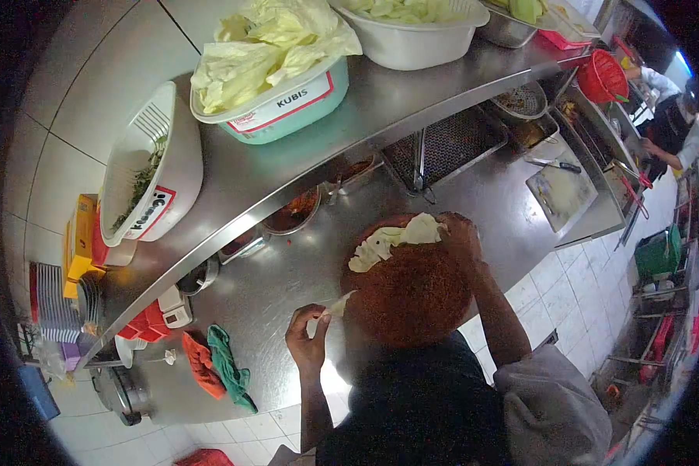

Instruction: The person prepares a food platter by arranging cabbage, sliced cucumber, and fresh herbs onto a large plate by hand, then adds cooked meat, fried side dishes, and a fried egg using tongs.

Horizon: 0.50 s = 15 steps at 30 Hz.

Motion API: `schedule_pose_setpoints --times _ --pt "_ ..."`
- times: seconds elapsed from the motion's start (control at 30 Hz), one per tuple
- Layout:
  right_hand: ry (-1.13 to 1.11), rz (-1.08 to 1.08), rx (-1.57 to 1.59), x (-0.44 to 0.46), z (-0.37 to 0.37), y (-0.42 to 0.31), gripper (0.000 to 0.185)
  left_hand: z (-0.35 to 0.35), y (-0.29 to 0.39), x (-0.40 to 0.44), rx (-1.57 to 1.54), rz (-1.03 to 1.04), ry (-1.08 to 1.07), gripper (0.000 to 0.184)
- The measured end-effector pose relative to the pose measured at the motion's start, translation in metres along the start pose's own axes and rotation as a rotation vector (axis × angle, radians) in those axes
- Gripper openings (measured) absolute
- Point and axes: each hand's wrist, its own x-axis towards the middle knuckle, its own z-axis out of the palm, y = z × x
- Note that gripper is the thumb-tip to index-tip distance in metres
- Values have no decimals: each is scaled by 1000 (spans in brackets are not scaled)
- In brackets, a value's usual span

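Observation:
A round, reddish-brown chopping block [408, 299] with a rough top stands right in front of me on the steel counter. Crumpled, pale, leaf-like pieces [388, 245] lie along its far side. My left hand [307, 334], left of the block, pinches a small pale, leaf-like piece [337, 305] between thumb and finger, its tip reaching the block's edge. At the block's far right, my right hand [461, 239] has curled fingers against the end of the pale pieces. Shadow hides what those fingers grip.
A raised steel shelf [287, 167] crosses the far side, bearing a tub of cabbage [276, 105] and a basket of greens [154, 175]. Below stand sauce pans [293, 211] and a wire-mesh tray [443, 147]. A knife [553, 165] lies on a white board [559, 194]. Another person [672, 132] stands far right.

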Motion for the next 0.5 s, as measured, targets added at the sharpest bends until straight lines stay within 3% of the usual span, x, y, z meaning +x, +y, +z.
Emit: schedule_pose_setpoints --times 0.17,0.23,0.3,0.37,0.4,0.43,0.5 --pt "-1 54 -80 -2 15 17 22 -2 -1 -2 -65 -8 22 11" --pt "141 -97 85 -8 19 20 20 -6 0 -5 -10 -13 19 12" --pt "-109 132 62 -10 6 8 20 -7 -4 -6 75 -18 19 12" --pt "178 87 192 -39 122 142 24 -10 -22 -11 91 -20 25 12" --pt "-150 357 110 -24 22 24 30 -6 -28 -11 79 -21 24 12" --pt "188 110 188 -49 27 19 35 -1 -19 -8 52 11 5 12" --pt "192 131 168 -61 16 10 37 3 -38 -6 22 15 -47 14"
